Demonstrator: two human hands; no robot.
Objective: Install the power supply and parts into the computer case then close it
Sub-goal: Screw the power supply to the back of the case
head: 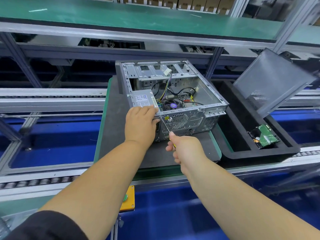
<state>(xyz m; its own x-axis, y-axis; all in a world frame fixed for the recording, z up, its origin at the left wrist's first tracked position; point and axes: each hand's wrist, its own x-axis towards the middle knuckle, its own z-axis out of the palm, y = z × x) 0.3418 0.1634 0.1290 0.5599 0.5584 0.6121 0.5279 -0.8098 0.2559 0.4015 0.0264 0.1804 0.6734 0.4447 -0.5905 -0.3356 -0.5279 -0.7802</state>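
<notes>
Computer case [199, 94] is lying open-side up on the dark mat [114, 135]. Power supply [142, 99] is sitting in the case's near-left corner. Left hand [141, 123] is gripping that corner, fingers curled over the supply. Right hand [185, 148] is gripping a yellow-handled screwdriver [165, 124], tip touching the case's rear panel. Side panel [273, 80] is leaning right of the case, above a hard drive [265, 137] in the black tray [259, 153].
</notes>
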